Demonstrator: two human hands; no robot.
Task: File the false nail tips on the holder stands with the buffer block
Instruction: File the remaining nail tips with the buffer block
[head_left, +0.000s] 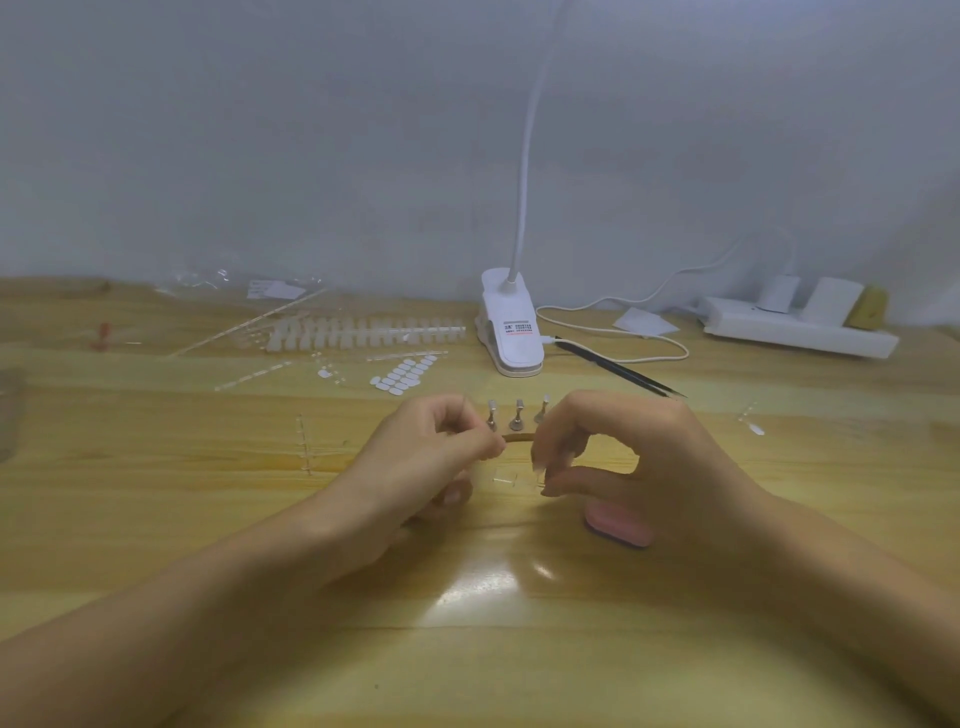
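Note:
Three small metal holder stands (518, 415) stand in a row just behind my hands, each with a nail tip on top. My left hand (431, 462) has its fingers curled, with the fingertips down in front of the left stand's base. Whether it holds anything is hidden. My right hand (634, 467) pinches one end of a small clear nail tip piece (511, 478) between thumb and forefinger, just above the table. The pink buffer block (618, 526) lies on the table under my right palm, and neither hand holds it.
A white clip lamp (511, 332) stands behind the stands, its cable running right to a white power strip (795, 327). Black tweezers (618, 369) lie right of the lamp. Strips of nail tips (363, 332), adhesive tabs (405, 374) and clear plastic bags (223, 286) lie at back left.

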